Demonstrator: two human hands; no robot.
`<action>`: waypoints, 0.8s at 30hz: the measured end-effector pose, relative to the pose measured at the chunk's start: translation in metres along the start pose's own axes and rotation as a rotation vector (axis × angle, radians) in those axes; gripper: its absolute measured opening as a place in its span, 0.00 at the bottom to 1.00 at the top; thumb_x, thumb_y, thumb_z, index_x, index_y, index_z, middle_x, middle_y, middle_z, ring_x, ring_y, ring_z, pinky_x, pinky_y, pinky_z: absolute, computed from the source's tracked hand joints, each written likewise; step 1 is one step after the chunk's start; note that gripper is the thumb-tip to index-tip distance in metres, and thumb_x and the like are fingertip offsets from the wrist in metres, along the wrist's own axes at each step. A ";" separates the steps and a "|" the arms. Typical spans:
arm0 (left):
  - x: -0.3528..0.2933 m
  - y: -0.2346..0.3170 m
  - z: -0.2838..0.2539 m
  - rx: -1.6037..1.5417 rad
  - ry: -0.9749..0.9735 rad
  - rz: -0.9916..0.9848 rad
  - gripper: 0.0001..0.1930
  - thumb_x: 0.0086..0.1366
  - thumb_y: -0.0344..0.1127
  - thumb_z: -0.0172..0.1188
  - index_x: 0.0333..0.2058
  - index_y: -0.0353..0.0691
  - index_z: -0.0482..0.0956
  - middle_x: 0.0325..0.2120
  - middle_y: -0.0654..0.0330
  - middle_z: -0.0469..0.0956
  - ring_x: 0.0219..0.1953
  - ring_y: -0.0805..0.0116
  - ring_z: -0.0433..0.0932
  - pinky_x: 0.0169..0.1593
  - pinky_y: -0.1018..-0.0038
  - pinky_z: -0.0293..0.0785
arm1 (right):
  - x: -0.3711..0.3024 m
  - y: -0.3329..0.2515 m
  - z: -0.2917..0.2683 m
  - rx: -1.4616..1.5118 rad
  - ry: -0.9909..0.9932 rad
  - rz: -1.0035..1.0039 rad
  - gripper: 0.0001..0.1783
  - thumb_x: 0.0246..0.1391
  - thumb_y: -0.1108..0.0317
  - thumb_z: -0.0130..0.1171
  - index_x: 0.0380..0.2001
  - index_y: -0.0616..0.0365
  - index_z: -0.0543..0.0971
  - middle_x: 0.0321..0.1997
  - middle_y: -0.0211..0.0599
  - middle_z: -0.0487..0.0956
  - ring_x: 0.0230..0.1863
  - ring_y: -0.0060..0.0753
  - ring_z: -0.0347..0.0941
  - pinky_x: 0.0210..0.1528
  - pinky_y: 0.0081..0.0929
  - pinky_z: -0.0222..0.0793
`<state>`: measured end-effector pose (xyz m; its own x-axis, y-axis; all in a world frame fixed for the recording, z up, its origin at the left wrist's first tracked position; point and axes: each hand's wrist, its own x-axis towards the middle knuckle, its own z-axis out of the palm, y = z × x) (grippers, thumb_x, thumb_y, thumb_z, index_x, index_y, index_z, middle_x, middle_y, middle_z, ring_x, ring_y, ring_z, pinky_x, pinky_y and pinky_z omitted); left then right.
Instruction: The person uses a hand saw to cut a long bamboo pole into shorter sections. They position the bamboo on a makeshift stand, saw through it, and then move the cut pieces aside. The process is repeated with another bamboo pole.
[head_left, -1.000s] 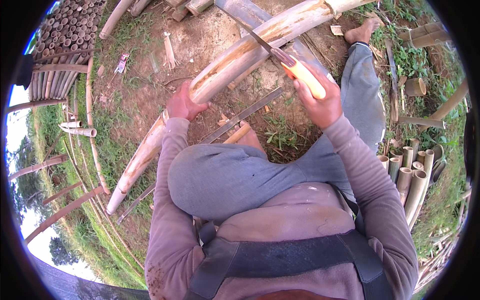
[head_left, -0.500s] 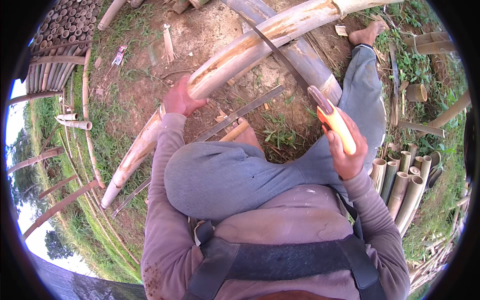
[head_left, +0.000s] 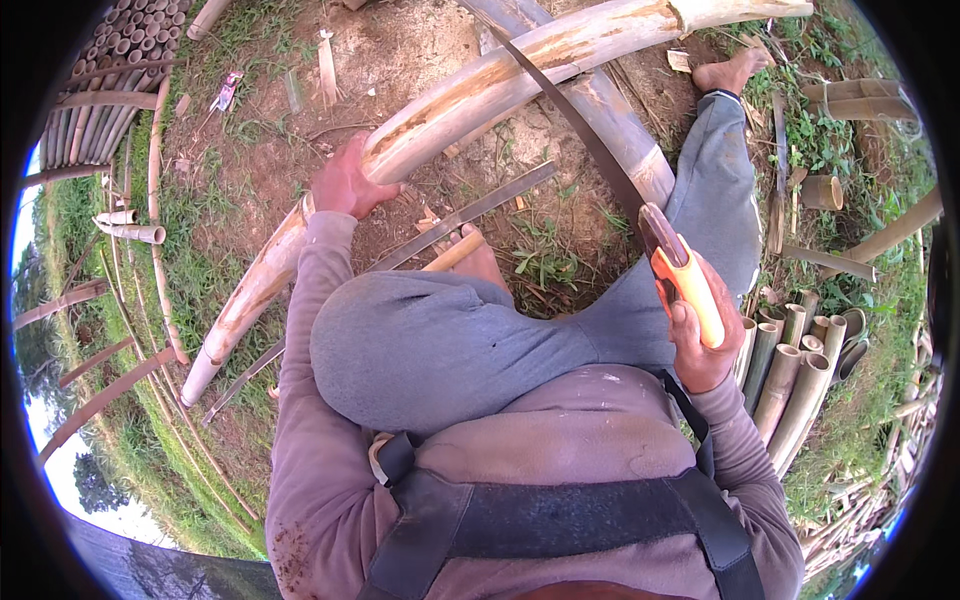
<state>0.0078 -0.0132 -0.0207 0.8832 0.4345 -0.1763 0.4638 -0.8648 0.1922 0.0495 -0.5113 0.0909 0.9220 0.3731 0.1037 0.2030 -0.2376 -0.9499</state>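
A long, thick pale bamboo pole (head_left: 440, 120) with brown-scraped patches runs from the lower left to the upper right. My left hand (head_left: 345, 178) is closed round it near a joint, left of the middle. My right hand (head_left: 708, 335) grips the orange handle of a handsaw (head_left: 692, 290). Its long dark curved blade slants up to the left and lies across the pole, its far end beyond it. A greyish bamboo log (head_left: 630, 135) passes crosswise beneath the pole. Whether the teeth have cut in is too small to tell.
A flat split strip (head_left: 500, 195) lies by my bent leg and foot. Cut bamboo pieces (head_left: 795, 375) stand bundled at my right. Short tubes (head_left: 120, 45) are stacked on a rack at the far left. Wood chips and grass cover the dirt.
My right hand has drawn the saw back toward my body, down and slightly right. My left hand stays on the pole, while the whole view has shifted a little.
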 end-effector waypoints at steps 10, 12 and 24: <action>0.010 -0.004 -0.011 -0.025 -0.078 -0.005 0.58 0.43 0.62 0.83 0.72 0.48 0.69 0.61 0.48 0.81 0.60 0.44 0.82 0.64 0.55 0.77 | 0.158 0.017 0.107 -0.078 0.023 -0.190 0.20 0.64 0.64 0.69 0.56 0.62 0.84 0.48 0.49 0.88 0.47 0.43 0.88 0.50 0.35 0.81; 0.006 -0.003 -0.015 -0.085 -0.104 -0.022 0.58 0.42 0.61 0.83 0.71 0.48 0.69 0.61 0.48 0.81 0.61 0.45 0.81 0.64 0.56 0.77 | 0.106 0.016 0.072 -0.128 0.006 -0.210 0.22 0.65 0.68 0.67 0.59 0.67 0.81 0.56 0.51 0.86 0.53 0.43 0.87 0.54 0.35 0.82; 0.012 0.014 -0.015 0.001 -0.066 -0.026 0.56 0.43 0.59 0.81 0.70 0.45 0.70 0.61 0.45 0.80 0.60 0.43 0.81 0.64 0.55 0.77 | 0.183 0.014 0.114 -0.078 0.032 -0.135 0.19 0.63 0.67 0.71 0.55 0.60 0.85 0.47 0.47 0.88 0.44 0.38 0.88 0.50 0.32 0.81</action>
<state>0.0257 -0.0167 -0.0058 0.8645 0.4391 -0.2447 0.4863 -0.8537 0.1862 0.1840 -0.3443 0.0632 0.8944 0.3778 0.2393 0.3496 -0.2570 -0.9010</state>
